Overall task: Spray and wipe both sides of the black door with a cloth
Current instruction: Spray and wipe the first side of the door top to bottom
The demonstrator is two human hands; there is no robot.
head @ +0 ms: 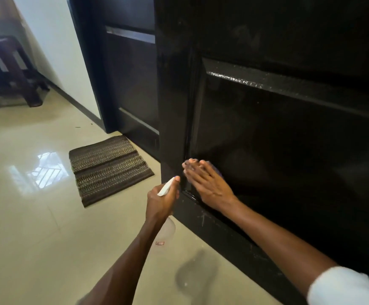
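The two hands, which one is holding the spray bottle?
The left hand, nearer the floor mat, grips the spray bottle. The right hand lies flat, pressing a purple cloth against the black door.

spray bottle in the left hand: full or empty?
Cannot tell. The spray bottle is translucent, its body shows below the left hand against the pale floor, and no liquid line is visible.

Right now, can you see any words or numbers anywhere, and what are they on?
Spray bottle held in the left hand: a small red boxed mark, too small and blurred to read.
Black door, cloth under the right hand, and door mat: no writing to be seen.
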